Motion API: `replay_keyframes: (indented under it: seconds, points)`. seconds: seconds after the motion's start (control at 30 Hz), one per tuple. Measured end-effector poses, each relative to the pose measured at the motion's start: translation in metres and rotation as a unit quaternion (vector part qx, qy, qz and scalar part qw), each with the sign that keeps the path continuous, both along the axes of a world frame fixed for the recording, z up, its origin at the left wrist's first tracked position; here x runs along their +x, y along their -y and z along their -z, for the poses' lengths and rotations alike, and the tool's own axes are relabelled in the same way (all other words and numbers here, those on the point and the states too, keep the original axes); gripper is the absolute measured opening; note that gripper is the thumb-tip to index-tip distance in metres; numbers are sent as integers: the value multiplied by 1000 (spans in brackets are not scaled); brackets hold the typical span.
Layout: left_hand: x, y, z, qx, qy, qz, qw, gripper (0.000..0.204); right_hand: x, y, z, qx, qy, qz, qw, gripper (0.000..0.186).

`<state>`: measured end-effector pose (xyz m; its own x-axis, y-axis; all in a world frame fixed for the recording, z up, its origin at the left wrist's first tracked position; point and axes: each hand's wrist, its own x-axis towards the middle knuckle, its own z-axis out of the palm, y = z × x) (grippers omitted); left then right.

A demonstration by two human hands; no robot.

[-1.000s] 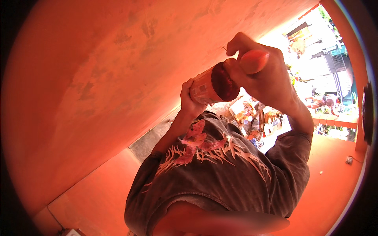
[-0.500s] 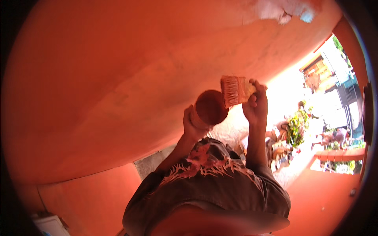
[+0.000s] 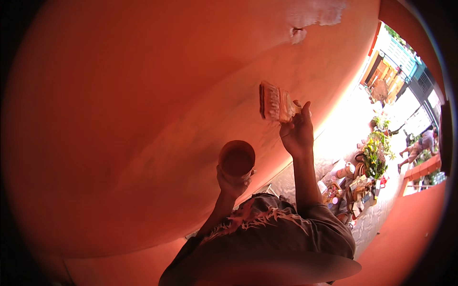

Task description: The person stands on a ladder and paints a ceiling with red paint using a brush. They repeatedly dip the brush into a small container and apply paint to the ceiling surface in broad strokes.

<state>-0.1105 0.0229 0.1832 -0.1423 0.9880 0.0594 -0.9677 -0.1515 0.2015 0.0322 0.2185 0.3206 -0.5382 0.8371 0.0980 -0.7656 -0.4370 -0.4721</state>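
Observation:
My right hand (image 3: 298, 131) grips the handle of a wide paintbrush (image 3: 276, 102), its bristles coated in reddish-orange paint and pointing left. The brush is up in front of an orange wall (image 3: 143, 86); whether the bristles touch it I cannot tell. Lower and to the left, my left hand (image 3: 232, 183) is wrapped round a round paint container (image 3: 237, 157) with its open top facing up. Its inside is dark, and the paint level is hard to make out.
A pale, bare patch (image 3: 317, 14) with a small hole marks the wall's upper part. Potted plants (image 3: 377, 155) and a pile of clutter (image 3: 353, 190) lie to the right. Farther right, another person (image 3: 422, 143) is near a dark metal gate (image 3: 422, 88).
The brush has moved up and left, away from the container's rim. The container in my left hand is lower and farther from the brush. My view has shifted too.

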Motion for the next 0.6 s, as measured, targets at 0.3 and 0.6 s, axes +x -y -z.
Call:
replay_keyframes:
  seconds: [0.3,0.6]
  points:
    - [1,-9,-5,15,15,67,998,68,30,-61,-11,124,-45,181,974,16]
    - [-6,0,1,3,12,60,998,68,20,-104,-22,369,-109,127,914,15]
